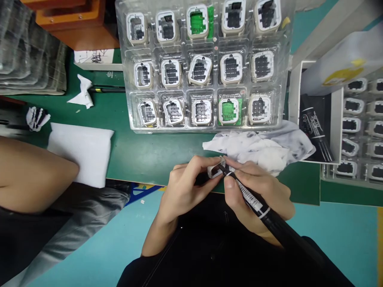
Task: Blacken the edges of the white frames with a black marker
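Between the fingertips of my left hand (187, 185) is a small white plastic housing (214, 171), tilted and partly covered by the fingers. My right hand (259, 191) grips a black marker pen (249, 197) with a white printed label. The marker's tip meets the housing or lies just over it; I cannot tell which. Beyond my hands stands a clear plastic tray (173, 129) with several similar white housings in its pockets. A stained white cloth (254, 147) lies between my right hand and the tray.
A white box (337, 119) at the right holds a black marker (312, 123) and leans by a pale bottle (350, 59). Another filled tray (338, 179) is farther right. At left are a folded white cloth (79, 153), a co-worker's arm (36, 175) and an orange bin (77, 28).
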`<state>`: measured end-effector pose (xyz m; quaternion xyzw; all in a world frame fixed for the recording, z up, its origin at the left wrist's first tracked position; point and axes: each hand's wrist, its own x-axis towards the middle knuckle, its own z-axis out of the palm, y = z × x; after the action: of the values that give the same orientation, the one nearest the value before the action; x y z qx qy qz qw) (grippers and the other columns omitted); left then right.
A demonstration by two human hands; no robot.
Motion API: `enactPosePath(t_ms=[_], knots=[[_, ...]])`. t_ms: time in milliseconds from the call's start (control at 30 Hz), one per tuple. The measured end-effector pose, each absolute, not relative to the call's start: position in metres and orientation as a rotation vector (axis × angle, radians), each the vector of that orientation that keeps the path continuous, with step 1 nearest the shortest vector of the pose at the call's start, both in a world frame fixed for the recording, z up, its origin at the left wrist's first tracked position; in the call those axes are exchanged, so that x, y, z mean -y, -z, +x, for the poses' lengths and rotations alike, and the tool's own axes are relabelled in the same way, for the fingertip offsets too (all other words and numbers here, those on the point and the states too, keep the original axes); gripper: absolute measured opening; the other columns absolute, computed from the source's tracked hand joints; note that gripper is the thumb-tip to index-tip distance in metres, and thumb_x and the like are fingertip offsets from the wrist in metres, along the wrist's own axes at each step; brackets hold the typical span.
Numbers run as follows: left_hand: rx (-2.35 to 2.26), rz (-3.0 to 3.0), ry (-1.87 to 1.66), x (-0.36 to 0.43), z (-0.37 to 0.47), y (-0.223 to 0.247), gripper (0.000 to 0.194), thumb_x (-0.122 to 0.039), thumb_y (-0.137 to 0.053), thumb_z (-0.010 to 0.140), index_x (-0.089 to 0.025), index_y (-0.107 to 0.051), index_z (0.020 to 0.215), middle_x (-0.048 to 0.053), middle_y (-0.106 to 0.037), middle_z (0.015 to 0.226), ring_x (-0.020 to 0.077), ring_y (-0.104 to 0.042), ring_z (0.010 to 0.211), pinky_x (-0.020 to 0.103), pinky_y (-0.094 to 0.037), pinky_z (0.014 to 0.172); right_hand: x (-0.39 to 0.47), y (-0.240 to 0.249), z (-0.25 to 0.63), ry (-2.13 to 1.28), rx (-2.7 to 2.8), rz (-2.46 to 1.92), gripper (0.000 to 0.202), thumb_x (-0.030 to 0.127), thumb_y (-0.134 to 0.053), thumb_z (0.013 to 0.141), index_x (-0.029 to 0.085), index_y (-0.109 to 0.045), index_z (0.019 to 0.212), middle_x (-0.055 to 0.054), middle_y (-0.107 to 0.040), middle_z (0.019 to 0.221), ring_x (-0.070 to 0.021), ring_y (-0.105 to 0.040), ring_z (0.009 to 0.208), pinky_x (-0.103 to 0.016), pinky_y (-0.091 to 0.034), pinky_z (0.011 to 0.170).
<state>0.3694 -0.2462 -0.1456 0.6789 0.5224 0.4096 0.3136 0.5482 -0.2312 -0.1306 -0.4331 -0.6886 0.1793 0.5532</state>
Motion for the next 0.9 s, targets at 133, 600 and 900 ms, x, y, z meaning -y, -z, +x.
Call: enactPosePath(t_ms=[133,600,900], knots=[[-1.376,1.78,-1.101,0.245,0.369,0.146,0.036,-0.027,-0.091,0.098,-0.026,-0.075,0.13,0.002,-0.089,0.104,0.0158,-0.085,0.08,0.023,-0.066,0.066,0.232,0.129,0.549,-0.435,1.659,-0.976,0.027,0.002,-0.083,0.088,0.02,-0.077,0.107,-0.008,-0.085,0.09,-0.0323,-0.089,0.095,-0.034,-0.078,0.071],[-1.367,1.75,-1.066,0.247,0.368,0.147,0.036,-0.029,-0.091,0.098,-0.027,-0.074,0.13,0.004,-0.089,0.107,0.0194,-0.087,0.084,0.027,-0.069,0.069,0.232,0.13,0.549,-0.436,1.658,-0.99,0.03,0.002,-0.083,0.087,0.022,-0.077,0.108,-0.004,-0.085,0.09,-0.0297,-0.089,0.091,-0.033,-0.078,0.071],[-1.235,1.577,-1.05,0.241,0.364,0.14,0.052,-0.026,-0.1,0.089,-0.027,-0.07,0.131,0.001,-0.09,0.105,0.018,-0.087,0.087,0.025,-0.072,0.081,0.234,0.139,0.543,-0.455,1.581,-0.994,0.028,0.002,-0.08,0.089,0.024,-0.077,0.107,0.001,-0.08,0.084,-0.0254,-0.087,0.08,-0.036,-0.08,0.073]])
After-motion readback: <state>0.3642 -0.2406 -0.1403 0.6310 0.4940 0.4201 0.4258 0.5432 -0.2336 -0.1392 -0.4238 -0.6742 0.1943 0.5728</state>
